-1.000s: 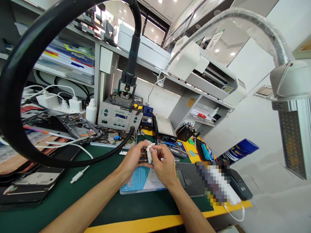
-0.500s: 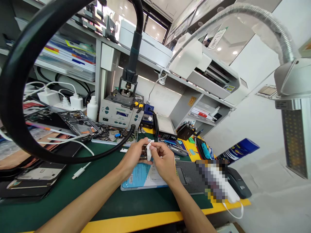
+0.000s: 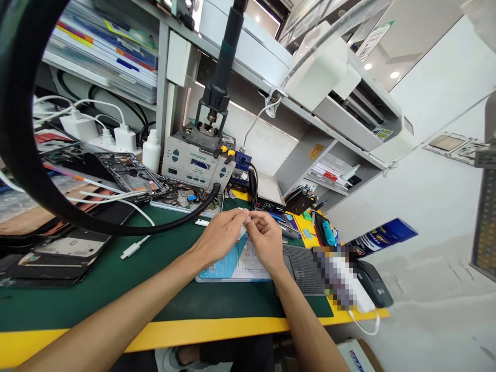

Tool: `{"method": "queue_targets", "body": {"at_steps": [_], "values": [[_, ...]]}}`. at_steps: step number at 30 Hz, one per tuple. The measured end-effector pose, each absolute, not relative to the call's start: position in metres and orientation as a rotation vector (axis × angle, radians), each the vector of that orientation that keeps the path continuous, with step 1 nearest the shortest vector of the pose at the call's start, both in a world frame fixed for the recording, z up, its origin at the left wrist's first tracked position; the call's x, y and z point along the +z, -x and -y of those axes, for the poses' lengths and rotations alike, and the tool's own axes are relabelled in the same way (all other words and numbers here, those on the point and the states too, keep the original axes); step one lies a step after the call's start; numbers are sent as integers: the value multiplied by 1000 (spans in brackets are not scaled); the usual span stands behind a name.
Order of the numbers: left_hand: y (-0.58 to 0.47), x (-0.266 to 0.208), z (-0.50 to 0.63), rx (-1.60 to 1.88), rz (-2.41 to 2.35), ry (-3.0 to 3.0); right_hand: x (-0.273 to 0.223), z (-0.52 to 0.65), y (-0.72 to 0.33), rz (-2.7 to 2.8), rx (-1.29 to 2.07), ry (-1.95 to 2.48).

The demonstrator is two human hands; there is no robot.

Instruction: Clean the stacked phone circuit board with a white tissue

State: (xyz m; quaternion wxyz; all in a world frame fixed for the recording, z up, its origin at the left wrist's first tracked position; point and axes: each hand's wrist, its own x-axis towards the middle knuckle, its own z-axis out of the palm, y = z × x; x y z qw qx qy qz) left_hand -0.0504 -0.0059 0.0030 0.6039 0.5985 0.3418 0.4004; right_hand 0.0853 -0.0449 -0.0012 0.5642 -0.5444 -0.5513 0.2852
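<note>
A soft-looking white piece (image 3: 243, 231), perhaps a wipe, is sitting between the two hands, just above a blue-and-white package (image 3: 222, 267). The right hand (image 3: 267, 240) is pinching it between thumb and fingers, probably to keep something so limp under fine control. The left hand (image 3: 220, 235) is meeting it from nine o'clock, back turned up and fingers curling; its grip is hidden, so I cannot tell whether it is holding the white piece or something behind it. Taking that piece as the clock's centre, the package is lying flat at six, and a perforated grey board (image 3: 310, 274) is lying at four. A green mat (image 3: 166, 305) is spreading beneath, presumably protecting the bench. At ten, a shallow tray (image 3: 170, 207) is gathering small electronic parts, likely so that none stray. Behind it, a grey station (image 3: 194, 165) is standing, its handpiece (image 3: 222, 67) hanging nozzle-down at eleven, seemingly parked within reach. A blue spray can (image 3: 382, 237) is resting tilted at three.
</note>
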Motion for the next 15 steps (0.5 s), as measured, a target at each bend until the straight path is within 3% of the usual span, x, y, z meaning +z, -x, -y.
{"method": "queue_targets", "body": {"at_steps": [15], "values": [[50,3,1,895,-750,-1191,-1,47,-93,1385,648,1305]]}}
